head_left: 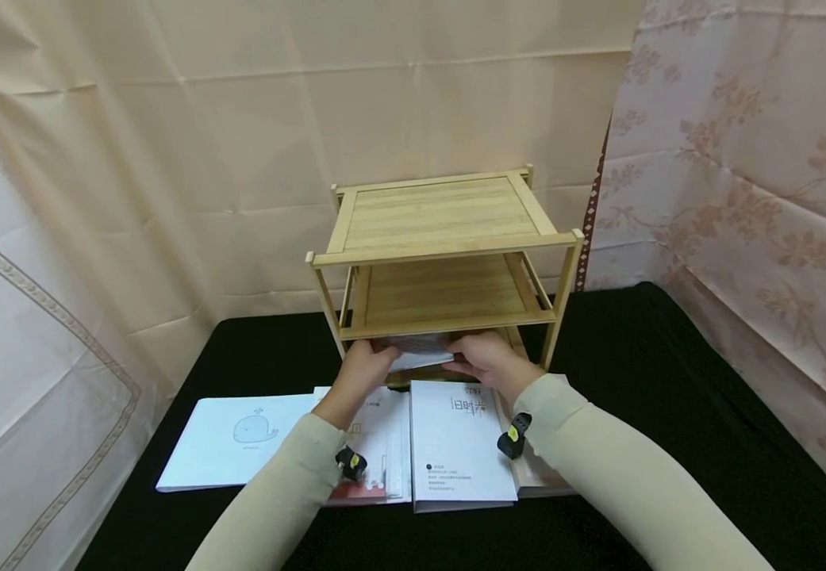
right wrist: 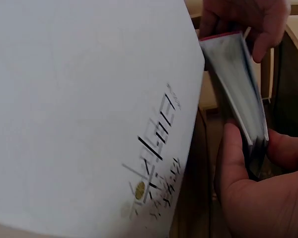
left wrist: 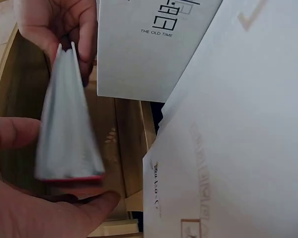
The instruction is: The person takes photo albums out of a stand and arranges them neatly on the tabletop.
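Observation:
Both hands hold a thick album (head_left: 423,358) with pale pages and a red edge, under the middle shelf of a wooden rack (head_left: 448,214). My left hand (head_left: 366,369) grips its red end, with the thumb on one side in the left wrist view. At the opposite end, my right hand (head_left: 491,361) pinches the covers between thumb and fingers, plain in the right wrist view. The album (left wrist: 67,124) has its page edges facing up, and the rack's bottom shelf (left wrist: 116,114) shows beneath it. Its far side is hidden in the head view.
In front of the rack lie several albums: a whale-print one (head_left: 220,444), white ones (head_left: 459,452) and a partly covered one (head_left: 537,472) at the right. They rest on a black cloth (head_left: 641,404). A cream curtain (head_left: 263,143) hangs behind.

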